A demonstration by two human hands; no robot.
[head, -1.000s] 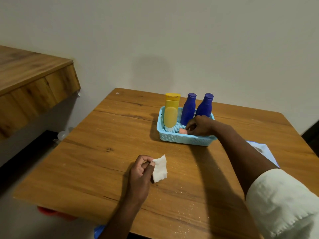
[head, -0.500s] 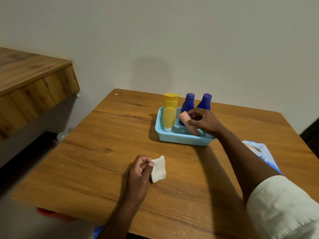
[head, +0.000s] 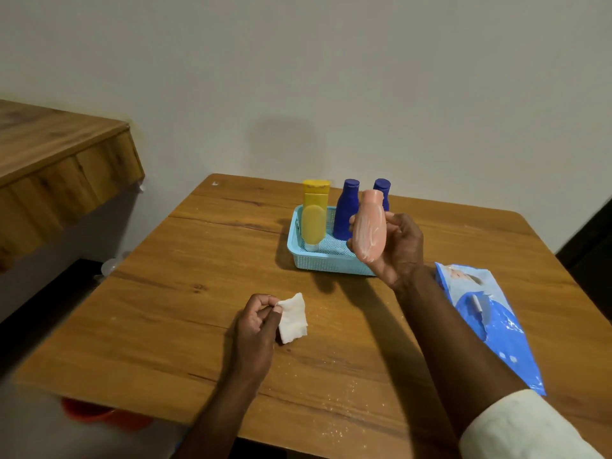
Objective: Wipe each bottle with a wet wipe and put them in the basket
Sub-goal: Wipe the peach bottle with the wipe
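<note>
right hand [head: 395, 248] holds pink bottle [head: 370, 226] above basket [head: 326, 262]; left hand [head: 256, 329] pinches wipe [head: 293, 318].

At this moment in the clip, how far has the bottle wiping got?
Looks done: the yellow bottle and two blue bottles stand in the basket, though whether they were wiped cannot be told. In hand: the right hand holds the pink bottle above the basket, while the left hand pinches the wipe. Left: wiping the pink bottle and setting it in.
</note>
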